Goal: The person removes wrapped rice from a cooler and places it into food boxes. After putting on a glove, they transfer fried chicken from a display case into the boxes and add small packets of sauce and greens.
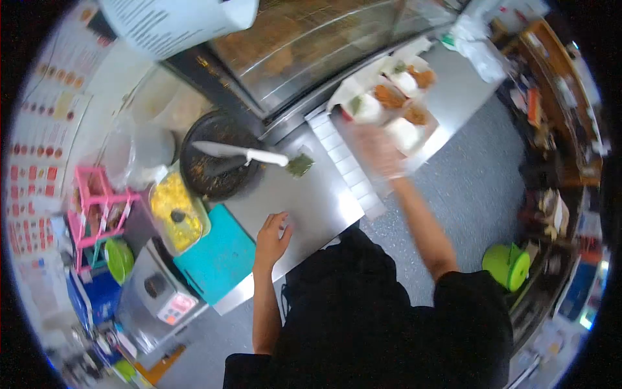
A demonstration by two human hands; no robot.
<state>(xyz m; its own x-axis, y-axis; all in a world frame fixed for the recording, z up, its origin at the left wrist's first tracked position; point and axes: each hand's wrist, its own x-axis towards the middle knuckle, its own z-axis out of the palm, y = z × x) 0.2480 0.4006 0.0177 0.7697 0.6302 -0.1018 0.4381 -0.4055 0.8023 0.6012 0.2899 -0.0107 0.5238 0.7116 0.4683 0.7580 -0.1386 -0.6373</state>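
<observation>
My left hand (pixel 274 238) hovers at the front edge of the steel counter (pixel 311 214), fingers apart and nothing in it. Blurred by motion, my right hand (pixel 379 150) is near the lower-left box of white rice (pixel 403 135) with orange-brown food; its fingers are smeared. Two more such boxes stand behind, holding rice (pixel 366 109) and brown food (pixel 422 78). A knife (pixel 223 150) with a white handle lies across a black bowl (pixel 214 178), and its handle end is beside a small green leafy pile (pixel 300 165).
A teal cutting board (pixel 217 256) lies left of my left hand, next to a tray of yellow food (pixel 173 211). Further left are a pink rack (pixel 100 207) and a scale-like machine (pixel 152 292). A white slatted strip (pixel 341 159) crosses the counter. A green bin (pixel 506 267) stands at right.
</observation>
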